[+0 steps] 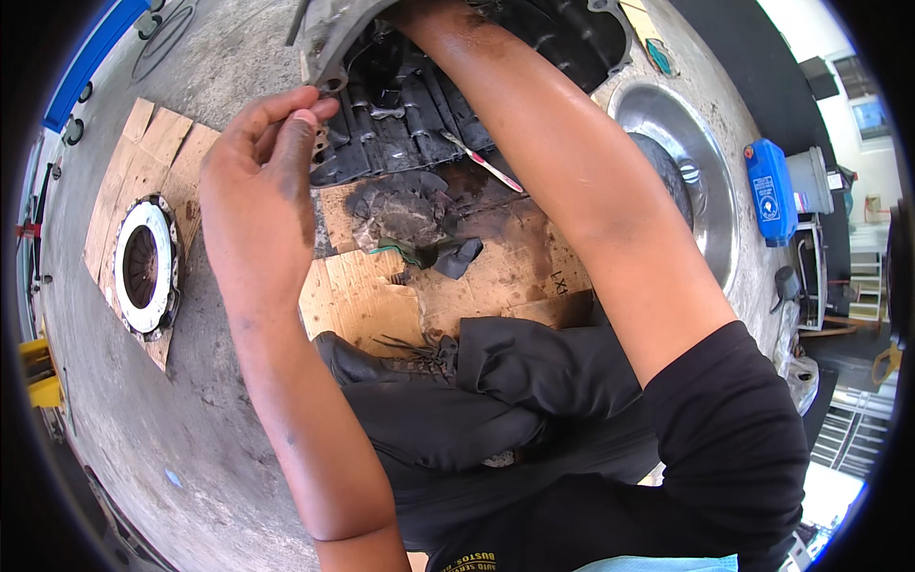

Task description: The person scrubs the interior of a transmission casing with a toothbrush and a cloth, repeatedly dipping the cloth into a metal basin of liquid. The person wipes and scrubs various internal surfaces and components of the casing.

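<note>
With my left hand [253, 191] I pinched the fingers [300, 119] shut at the gearbox bell housing [334, 43] rim just above them, my right hand hidden inside it, grip unreadable; I judged slow, steady pressure best.

There is just one view, from a wide fisheye camera on the person's head, tipped steeply down and close over the black gearbox housing [448, 86]. It faces forward across the housing toward the concrete floor [172, 419] beyond it. Forearms enter from below the housing; straight edges bow toward the dark round rim.
</note>
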A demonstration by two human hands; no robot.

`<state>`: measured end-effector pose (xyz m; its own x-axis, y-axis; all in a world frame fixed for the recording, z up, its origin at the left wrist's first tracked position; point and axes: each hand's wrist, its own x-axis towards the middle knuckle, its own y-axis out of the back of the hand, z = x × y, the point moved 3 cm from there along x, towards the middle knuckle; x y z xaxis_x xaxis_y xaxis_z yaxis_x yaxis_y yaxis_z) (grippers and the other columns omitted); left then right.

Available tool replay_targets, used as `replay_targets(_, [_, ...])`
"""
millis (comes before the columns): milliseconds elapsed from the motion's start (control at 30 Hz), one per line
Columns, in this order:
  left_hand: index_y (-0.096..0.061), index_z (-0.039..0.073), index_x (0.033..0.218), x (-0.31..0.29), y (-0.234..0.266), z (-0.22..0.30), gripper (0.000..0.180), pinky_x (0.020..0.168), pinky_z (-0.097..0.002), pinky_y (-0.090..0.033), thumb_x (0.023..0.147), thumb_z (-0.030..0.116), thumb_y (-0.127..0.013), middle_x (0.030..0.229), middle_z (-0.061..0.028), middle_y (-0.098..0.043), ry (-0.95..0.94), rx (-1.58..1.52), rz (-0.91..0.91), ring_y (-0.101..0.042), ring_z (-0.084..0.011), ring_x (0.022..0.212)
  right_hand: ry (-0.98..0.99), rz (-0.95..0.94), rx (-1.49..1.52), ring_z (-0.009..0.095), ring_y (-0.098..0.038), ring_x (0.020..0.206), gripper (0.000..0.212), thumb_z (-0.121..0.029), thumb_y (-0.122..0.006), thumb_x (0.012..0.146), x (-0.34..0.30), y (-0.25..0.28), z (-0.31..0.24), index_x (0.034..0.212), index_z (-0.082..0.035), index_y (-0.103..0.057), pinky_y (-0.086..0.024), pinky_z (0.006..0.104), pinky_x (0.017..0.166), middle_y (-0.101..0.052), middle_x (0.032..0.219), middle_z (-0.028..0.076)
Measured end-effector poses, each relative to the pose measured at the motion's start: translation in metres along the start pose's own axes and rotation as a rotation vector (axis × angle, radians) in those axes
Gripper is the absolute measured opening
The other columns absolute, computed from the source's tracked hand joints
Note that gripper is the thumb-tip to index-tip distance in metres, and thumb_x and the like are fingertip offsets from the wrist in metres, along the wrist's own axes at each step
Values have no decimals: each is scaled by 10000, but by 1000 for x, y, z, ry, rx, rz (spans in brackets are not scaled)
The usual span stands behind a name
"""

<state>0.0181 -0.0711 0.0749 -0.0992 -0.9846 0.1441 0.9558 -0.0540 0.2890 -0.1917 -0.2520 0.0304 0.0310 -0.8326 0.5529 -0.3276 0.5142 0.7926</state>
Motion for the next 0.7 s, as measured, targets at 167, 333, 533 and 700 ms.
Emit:
replay_targets(167, [-696,49,1200,0,1,-5,352,1008,-326,-467,988,310,-595,1113,-78,-745,-87,136,1,-671,-183,1058,-6,42,80,285,-680,1056,294,-268,-562,952,-7,3,-4,1058,-50,-727,-526,393,910,-712,1114,166])
replay_targets(333, [-704,94,1212,3,5,-13,431,1021,-342,-457,974,439,-603,1127,-67,-745,-158,233,12,-662,-183,1090,-37,104,187,283,-681,1057,297,-275,-562,956,-31,18,-17,1052,-49,-729,-526,391,910,-713,1114,165])
replay_targets(533, [-687,34,1205,-1,-3,-5,402,1019,-324,-461,972,356,-627,1112,-107,-737,-144,220,70,-661,-181,1077,-265,-90,411,303,-656,1099,381,-369,-625,917,-28,12,-5,1115,-53,-704,-501,403,944,-693,1163,160])
replay_targets(700, [-661,-66,1185,-1,-7,0,335,1001,-279,-467,969,190,-668,1077,-175,-726,-109,110,83,-662,-167,1019,-37,37,170,311,-654,1080,363,-364,-633,908,0,-13,2,1090,-57,-704,-502,411,928,-693,1141,161])
